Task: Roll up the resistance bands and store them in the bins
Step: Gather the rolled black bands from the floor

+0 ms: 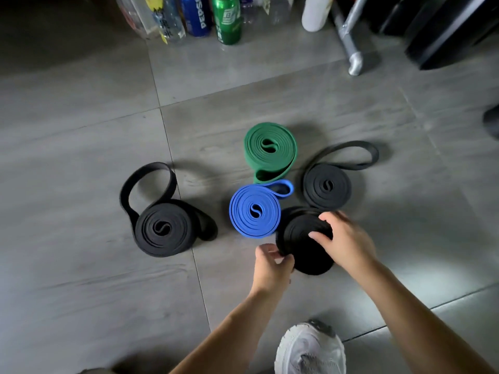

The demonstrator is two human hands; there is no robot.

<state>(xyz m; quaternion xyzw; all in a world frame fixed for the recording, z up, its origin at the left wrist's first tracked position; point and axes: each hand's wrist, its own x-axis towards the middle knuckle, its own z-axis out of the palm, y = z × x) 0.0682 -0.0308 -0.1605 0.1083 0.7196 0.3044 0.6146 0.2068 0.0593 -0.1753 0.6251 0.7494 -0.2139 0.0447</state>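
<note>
One black rolled band (pixel 297 234), lower centre, was held on the floor (pixel 81 265), gripped at its rim by the left hand (pixel 272 264) and right hand (pixel 347 242). A blue roll (pixel 255 210) was set just beside it.

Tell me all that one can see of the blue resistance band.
The blue band lies on the grey floor tiles as a flat spiral coil, matte and rubbery in look, with an S-shaped fold at its centre. Its loose end makes a small loop that reaches the green band. The black roll lies close at its right.
</note>
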